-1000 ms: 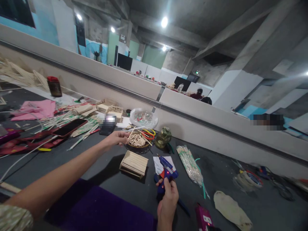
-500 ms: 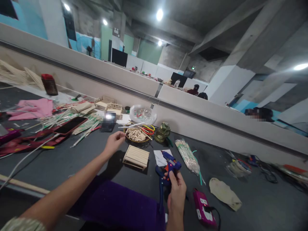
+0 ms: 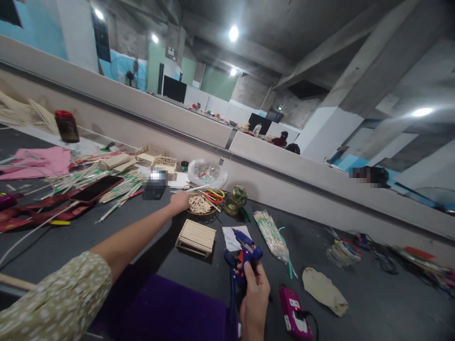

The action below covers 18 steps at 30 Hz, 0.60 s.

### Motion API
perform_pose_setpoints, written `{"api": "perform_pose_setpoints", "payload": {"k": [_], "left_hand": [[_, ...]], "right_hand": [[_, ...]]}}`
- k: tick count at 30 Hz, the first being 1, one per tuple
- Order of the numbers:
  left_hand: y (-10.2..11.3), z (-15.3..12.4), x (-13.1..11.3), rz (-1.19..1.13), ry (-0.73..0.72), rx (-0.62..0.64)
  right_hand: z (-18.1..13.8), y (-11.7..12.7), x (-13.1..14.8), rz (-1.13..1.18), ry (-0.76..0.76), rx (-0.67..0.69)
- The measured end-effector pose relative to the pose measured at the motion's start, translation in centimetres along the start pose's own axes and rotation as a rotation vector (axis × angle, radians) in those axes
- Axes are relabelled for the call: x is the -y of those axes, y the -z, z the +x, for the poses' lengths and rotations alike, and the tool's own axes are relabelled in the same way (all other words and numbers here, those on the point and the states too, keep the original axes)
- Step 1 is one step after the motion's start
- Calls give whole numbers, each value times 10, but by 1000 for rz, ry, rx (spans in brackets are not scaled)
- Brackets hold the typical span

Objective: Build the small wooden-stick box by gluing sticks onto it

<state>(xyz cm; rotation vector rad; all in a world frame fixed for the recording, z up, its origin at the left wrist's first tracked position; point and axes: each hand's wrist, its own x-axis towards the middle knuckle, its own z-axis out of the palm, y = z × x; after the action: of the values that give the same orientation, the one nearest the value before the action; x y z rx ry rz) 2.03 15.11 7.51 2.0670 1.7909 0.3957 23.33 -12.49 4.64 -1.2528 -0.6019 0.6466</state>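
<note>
My right hand (image 3: 256,289) is wrapped round a blue hot glue gun (image 3: 245,241), its nozzle pointing up and left over a white paper (image 3: 227,241). A small red light glows on the gun. At the left edge of a round basket of short wooden sticks (image 3: 199,203) is my left hand (image 3: 179,202); its fingers are turned away and I cannot see what they hold. Between the two hands stands a small slatted wooden model (image 3: 196,235), flat-topped, on the dark table. Blue-handled pliers (image 3: 231,279) lie just left of the glue gun, partly hidden.
A clear bowl (image 3: 208,174) and a green glass jar (image 3: 235,199) stand behind. To the right lie a bag of sticks (image 3: 272,237), a magenta power strip (image 3: 294,312) and a beige cloth (image 3: 325,290). A phone (image 3: 96,188) lies left; purple cloth (image 3: 174,308) is in front.
My left hand has moved forward to the stick basket, and more of its sleeve shows. The glue gun stays in my right hand. The whole view has shifted slightly.
</note>
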Motion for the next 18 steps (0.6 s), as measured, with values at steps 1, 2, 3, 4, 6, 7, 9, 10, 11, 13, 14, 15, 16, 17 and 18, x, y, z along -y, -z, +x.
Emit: {"api": "perform_pose_setpoints", "payload": {"k": [1, 2, 3, 4, 6, 7, 9, 10, 11, 13, 14, 15, 16, 17, 18], "left_hand": [[3, 0, 0, -29, 15, 13], [6, -1, 0, -67, 24, 29], [10, -3, 1, -113, 25, 46], [13, -7, 1, -164, 15, 64], [18, -19, 0, -274, -23, 100], [20, -27, 0, -334, -49, 126], [21, -46, -3, -455, -97, 187], [21, -57, -4, -638, -116, 257], [21, -68, -6, -802, -133, 317], [17, -90, -9, -984, -101, 349], [14, -100, -11, -1020, -90, 353], [10, -111, -13, -1043, -77, 346], [4, -122, -15, -1056, -70, 337], [-2, -133, -16, -1065, -70, 343], [-9, -143, -18, -1074, -67, 348]], "right_hand": [[0, 0, -1, 2, 0, -1], [1, 0, -1, 4, 0, 0], [1, -1, -2, 8, 0, 3], [2, -1, -3, 10, -1, 8], [4, -1, -4, 0, -3, 24], [6, -1, -4, -11, -2, 32], [10, 0, -5, -39, -2, 38], [13, 2, -5, -53, -1, 34], [16, 5, -4, -66, 1, 29], [23, 13, -1, -103, 18, 28], [26, 19, 2, -139, 43, 31], [29, 26, 5, -190, 84, 35], [31, 32, 8, -261, 134, 45], [33, 39, 11, -343, 192, 59], [35, 45, 13, -431, 253, 76]]}}
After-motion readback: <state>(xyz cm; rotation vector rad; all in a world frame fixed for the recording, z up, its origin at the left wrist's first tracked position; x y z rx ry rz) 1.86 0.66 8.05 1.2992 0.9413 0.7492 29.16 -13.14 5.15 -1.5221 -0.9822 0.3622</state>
